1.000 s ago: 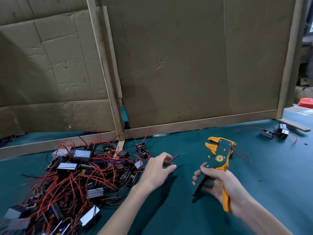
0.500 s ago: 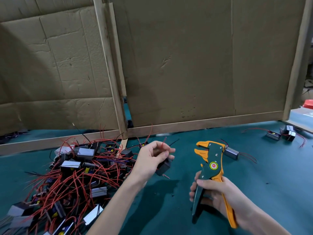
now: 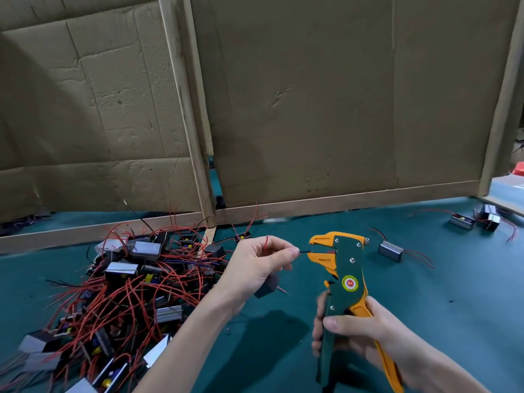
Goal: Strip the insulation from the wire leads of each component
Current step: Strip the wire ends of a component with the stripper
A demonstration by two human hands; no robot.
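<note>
Fingers (image 3: 289, 252) of left hand (image 3: 255, 268) pinching thin black wire lead (image 3: 304, 251) at orange-and-green plier-shaped wire stripper (image 3: 347, 268), right hand (image 3: 360, 333) gripping its handles

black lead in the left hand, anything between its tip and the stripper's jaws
Nothing visible does. The left hand pinches the black lead, and its tip sits right at the mouth of the wire stripper, whose orange jaws stand open. The right hand grips it lower down.
</note>
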